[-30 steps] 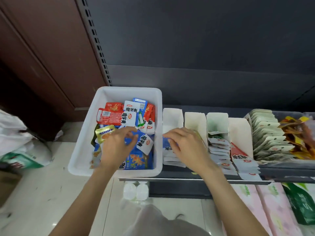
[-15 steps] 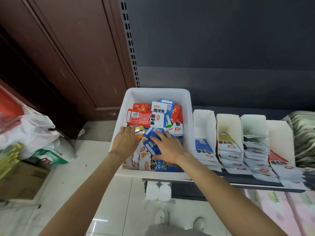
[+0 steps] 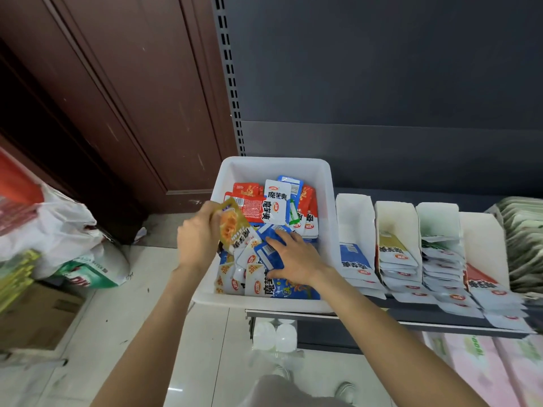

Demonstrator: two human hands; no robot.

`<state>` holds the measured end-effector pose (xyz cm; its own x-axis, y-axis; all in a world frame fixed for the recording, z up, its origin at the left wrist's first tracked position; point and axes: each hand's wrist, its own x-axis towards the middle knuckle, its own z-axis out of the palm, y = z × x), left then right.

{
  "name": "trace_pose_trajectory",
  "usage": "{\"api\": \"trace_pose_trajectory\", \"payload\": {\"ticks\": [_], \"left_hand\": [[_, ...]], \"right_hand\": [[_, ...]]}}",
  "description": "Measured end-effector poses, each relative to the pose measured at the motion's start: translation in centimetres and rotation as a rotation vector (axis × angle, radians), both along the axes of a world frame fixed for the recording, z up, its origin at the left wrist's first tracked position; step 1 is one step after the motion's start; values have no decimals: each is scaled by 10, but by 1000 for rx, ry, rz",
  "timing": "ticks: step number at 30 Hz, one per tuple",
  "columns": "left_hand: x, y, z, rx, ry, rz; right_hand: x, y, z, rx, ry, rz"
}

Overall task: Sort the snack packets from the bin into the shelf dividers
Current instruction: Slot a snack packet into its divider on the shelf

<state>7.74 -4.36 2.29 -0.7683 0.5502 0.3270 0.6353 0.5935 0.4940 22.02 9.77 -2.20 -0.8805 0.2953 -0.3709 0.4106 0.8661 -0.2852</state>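
The left hand (image 3: 197, 237), which a second ago lay flat on the heap in the white bin (image 3: 276, 168), now grips a gold packet (image 3: 232, 226) and holds it lifted and tilted above the pile. The right hand (image 3: 296, 257) is no longer at the shelf dividers (image 3: 357, 212); it is now in the bin, its fingers pinching a blue packet (image 3: 269, 254) just beside the left hand.
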Motion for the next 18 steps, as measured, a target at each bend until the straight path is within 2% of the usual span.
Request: {"api": "trace_pose_trajectory", "payload": {"ticks": [2, 5, 8, 10, 12, 16, 18], "left_hand": [[3, -7, 13, 172, -26, 58], [9, -9, 25, 392, -181, 160], [24, 0, 30, 610, -528, 120], [38, 7, 30, 676, -691, 55], [52, 15, 30, 687, -814, -10], [72, 28, 28, 681, -1062, -152], [82, 37, 27, 631, -1122, -231]], "right_hand": [[3, -3, 5, -53, 102, -53], [7, -9, 26, -388, 463, -331], [16, -12, 52, -791, 686, -640], [27, -7, 64, -965, 773, -775], [43, 0, 73, -1034, 842, -841], [82, 20, 81, -1011, 925, -882], [103, 29, 83, -988, 940, -922]]}}
